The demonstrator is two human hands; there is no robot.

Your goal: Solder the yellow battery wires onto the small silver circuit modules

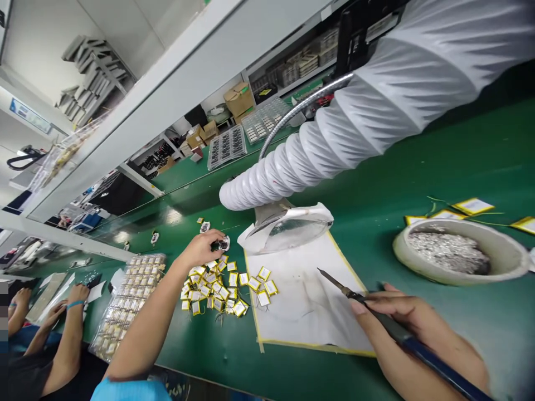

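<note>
My left hand (199,248) is closed on a small white-and-black electronic device (224,243), above the far edge of a pile of small white battery cells (215,289) with yellow edges. The fingers partly cover the device. A soldering iron (387,324) lies in the grip of my right hand (437,340). Its dark tip points up and left, over a white sheet (301,301) bordered with yellow tape. Several of the cells rest on the sheet's left side. Just beyond my left fingers sits another small device (204,226) on the green bench.
A ribbed white duct (301,156) with a clear hood (292,231) hangs over the sheet. At right stands an oval bowl (401,262) of silvery shavings, with more cells behind. A filled plastic tray (129,301) lies left, near co-workers' hands (77,295).
</note>
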